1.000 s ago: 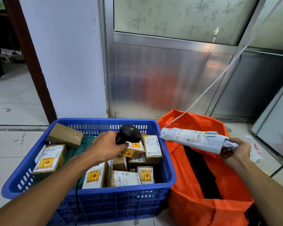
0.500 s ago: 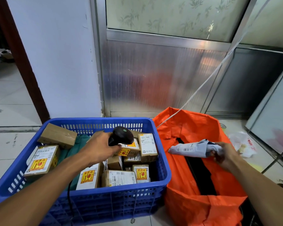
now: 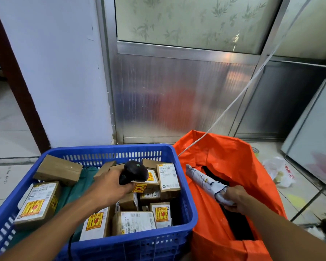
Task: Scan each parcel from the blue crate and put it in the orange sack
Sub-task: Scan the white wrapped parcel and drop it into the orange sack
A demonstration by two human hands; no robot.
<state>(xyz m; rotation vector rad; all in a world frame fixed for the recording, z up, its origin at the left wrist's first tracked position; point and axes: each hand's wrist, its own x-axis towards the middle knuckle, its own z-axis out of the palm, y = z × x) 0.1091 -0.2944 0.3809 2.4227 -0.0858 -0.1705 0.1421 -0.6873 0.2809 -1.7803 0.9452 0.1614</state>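
Observation:
The blue crate (image 3: 184, 187) stands on the floor at lower left, holding several brown cardboard parcels (image 3: 168, 178) with white labels and yellow stickers. My left hand (image 3: 105, 189) grips a black barcode scanner (image 3: 133, 172) above the crate's middle. To the right stands the orange sack (image 3: 231, 159), its mouth open and dark inside. My right hand (image 3: 233, 198) grips one end of a rolled grey-white soft parcel (image 3: 203, 180), held low over the sack's opening, its free end pointing up-left toward the crate.
A white cord (image 3: 239, 97) runs diagonally from the sack's rim up to the right. A crumpled plastic bag (image 3: 279, 171) lies on the tiled floor right of the sack. A metal door panel (image 3: 177, 95) and white wall (image 3: 55, 72) stand behind.
My right hand has lowered the rolled parcel from scanner height down to the sack's opening and tilted it. My left hand keeps the scanner over the crate.

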